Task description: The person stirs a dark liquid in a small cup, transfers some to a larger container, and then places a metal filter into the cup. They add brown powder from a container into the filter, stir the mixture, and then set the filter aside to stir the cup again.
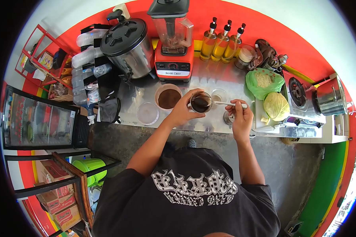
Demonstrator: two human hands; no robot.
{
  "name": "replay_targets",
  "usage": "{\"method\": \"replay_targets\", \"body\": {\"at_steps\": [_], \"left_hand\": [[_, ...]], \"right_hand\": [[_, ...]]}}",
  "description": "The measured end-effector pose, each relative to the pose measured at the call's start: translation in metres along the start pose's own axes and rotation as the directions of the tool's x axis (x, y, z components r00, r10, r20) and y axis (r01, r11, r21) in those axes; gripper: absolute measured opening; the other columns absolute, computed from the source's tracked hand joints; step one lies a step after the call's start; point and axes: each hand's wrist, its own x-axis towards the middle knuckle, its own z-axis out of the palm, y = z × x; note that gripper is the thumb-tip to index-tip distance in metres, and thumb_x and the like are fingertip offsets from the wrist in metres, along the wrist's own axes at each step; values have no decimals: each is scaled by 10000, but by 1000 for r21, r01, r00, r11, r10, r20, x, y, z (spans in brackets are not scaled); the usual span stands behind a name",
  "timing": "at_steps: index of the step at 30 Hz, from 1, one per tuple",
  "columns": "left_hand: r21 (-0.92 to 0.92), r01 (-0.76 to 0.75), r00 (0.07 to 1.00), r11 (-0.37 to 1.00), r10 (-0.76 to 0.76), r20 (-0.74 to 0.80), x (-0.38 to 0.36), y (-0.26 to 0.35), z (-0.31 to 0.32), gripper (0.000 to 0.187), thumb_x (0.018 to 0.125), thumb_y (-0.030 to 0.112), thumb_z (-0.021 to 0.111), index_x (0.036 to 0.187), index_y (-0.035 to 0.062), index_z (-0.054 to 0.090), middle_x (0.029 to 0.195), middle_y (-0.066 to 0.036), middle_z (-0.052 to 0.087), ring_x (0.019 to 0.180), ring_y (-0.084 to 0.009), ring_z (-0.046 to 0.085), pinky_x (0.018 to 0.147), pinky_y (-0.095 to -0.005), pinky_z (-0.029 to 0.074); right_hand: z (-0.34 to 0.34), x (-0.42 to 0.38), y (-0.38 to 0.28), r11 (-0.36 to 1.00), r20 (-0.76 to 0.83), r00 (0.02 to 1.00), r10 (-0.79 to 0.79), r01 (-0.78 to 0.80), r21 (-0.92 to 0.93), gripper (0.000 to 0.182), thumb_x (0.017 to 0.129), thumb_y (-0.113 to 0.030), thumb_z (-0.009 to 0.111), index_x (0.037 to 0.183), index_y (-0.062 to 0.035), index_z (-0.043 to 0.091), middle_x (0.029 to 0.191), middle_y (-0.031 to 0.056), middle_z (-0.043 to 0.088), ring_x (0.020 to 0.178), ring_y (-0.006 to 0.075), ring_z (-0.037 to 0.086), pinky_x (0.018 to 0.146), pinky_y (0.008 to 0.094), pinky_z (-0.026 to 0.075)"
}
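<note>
A clear, glossy cup (204,96) is held in the left hand (183,107), and a smooth white spoon (226,104), seemingly plastic, in the right hand (242,117). Beneath both hands, reflective metal is seen on the surface (207,121); beside the left hand, fine matt powder (169,99) is held by a smooth, plastic-looking tub (168,86). Beyond the hands, the blender base (173,62) is finished in glossy red plastic, and a shiny metal urn (137,63) is topped by a black plastic lid (124,36). Right of the hands, a green bag (254,85) of thin, crinkled plastic is seen.
</note>
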Motion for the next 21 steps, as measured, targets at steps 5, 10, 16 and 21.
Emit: {"method": "replay_targets", "body": {"at_steps": [5, 10, 16, 21], "left_hand": [[31, 60, 998, 998, -60, -16, -1, -1, -6, 946, 727, 48, 945, 1539, 166, 473, 1481, 1, 551, 1366, -160, 539, 1103, -403, 517], [-24, 28, 1000, 999, -28, 14, 3, 4, -5, 935, 743, 47, 944, 1536, 114, 453, 1446, -31, 562, 1349, -163, 548, 1118, -367, 493], [-51, 51, 997, 997, -48, 52, 8, -8, -1, 922, 769, 58, 937, 1529, 57, 415, 1421, -56, 566, 1348, -162, 545, 1137, -346, 468], [-40, 77, 996, 996, -74, 56, 5, -25, 4, 927, 760, 53, 931, 1532, 89, 419, 1430, -63, 568, 1347, -167, 552, 1123, -350, 486]], "right_hand": [[3, 0, -17, 924, 137, 956, -261, 288, -252, 110, 1055, -66, 615, 1081, 1, 699, 929, 103, 742, 847, 195, 675, 781, 317, 531], [8, 7, -37, 607, 484, 737, -471, 669, -429, 229, 849, 68, 727, 1052, -38, 723, 1019, 98, 736, 927, 305, 683, 804, 393, 572], [10, 7, -23, 465, 662, 651, -370, 747, -475, 263, 788, 41, 757, 1034, -45, 723, 1019, 63, 719, 992, 285, 663, 807, 397, 575], [6, 2, -8, 636, 551, 776, -306, 598, -489, 130, 911, -10, 727, 1040, -6, 710, 953, 112, 710, 914, 303, 670, 783, 409, 561]]}}
